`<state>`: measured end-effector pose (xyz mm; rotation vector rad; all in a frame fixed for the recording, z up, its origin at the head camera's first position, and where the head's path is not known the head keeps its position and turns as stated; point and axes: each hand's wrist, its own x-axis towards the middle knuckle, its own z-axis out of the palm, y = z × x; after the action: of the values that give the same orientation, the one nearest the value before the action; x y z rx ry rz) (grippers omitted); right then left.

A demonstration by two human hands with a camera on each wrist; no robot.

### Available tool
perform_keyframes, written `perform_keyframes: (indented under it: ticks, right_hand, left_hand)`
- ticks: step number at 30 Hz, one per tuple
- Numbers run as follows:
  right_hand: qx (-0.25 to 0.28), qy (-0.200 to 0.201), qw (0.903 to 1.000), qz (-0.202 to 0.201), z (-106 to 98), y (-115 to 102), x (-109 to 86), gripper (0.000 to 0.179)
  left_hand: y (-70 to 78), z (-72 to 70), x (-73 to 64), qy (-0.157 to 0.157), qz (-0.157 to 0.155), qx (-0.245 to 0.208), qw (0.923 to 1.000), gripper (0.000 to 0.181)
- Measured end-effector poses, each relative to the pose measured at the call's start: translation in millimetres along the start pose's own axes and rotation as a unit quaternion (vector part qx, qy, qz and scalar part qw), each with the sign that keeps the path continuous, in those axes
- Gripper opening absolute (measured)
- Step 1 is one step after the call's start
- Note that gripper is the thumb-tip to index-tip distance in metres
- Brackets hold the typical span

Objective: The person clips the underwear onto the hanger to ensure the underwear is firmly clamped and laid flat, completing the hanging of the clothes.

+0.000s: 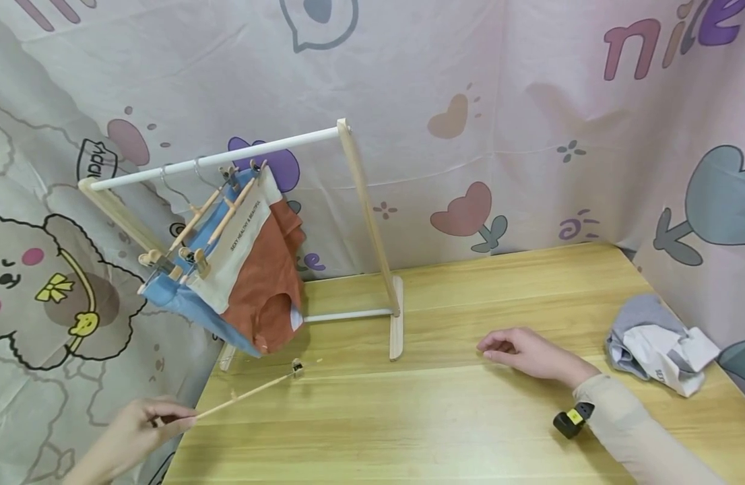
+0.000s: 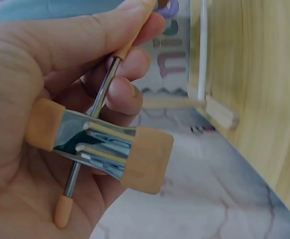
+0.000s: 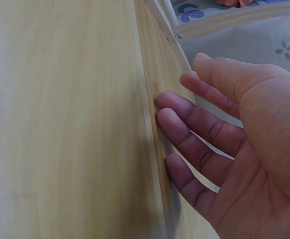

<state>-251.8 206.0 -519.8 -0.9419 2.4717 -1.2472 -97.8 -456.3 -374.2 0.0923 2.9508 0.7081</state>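
My left hand (image 1: 133, 431) pinches one end of a clip hanger (image 1: 246, 395) low at the table's left side. The hanger's bar points up and right, with a small clip (image 1: 297, 368) at its far end. In the left wrist view, thumb and fingers grip the bar beside an orange-tipped metal clip (image 2: 150, 160), which lies against the palm. My right hand (image 1: 527, 353) is low over the table's right half, fingers relaxed and holding nothing. The right wrist view shows its fingers (image 3: 192, 142) spread a little and slightly bent.
A wooden rack (image 1: 372, 215) with a white rail (image 1: 275, 145) stands at the back left. Clip hangers on it carry rust-and-white shorts (image 1: 260, 283) and a blue garment (image 1: 193, 306). Crumpled grey and white clothes (image 1: 657, 343) lie at the right. A printed curtain (image 1: 530, 135) surrounds the table (image 1: 445, 417).
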Motion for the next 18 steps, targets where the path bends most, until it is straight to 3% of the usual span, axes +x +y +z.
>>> perform_keyframes:
  ticks: [3,9,13,18]
  right_hand:
    - [-0.002,0.002,1.0000,0.002,-0.3,-0.1,-1.4,0.024]
    - [-0.006,0.004,1.0000,-0.003,-0.7,3.1,-4.1,0.024]
    - [-0.003,0.009,1.0000,0.002,-0.4,5.8,-6.4,0.025]
    - [-0.006,0.012,0.9999,0.000,-1.1,6.5,-7.7,0.028]
  left_hand:
    - [10.4,6.9,8.9,0.000,0.030,-0.016,0.9994,0.006]
    - [32.8,31.1,32.1,0.024,0.144,-0.037,0.9887,0.011]
    - [57.7,54.4,49.7,0.020,0.163,-0.048,0.9852,0.010]
    - [94.4,93.7,72.0,0.027,0.188,-0.078,0.9787,0.011]
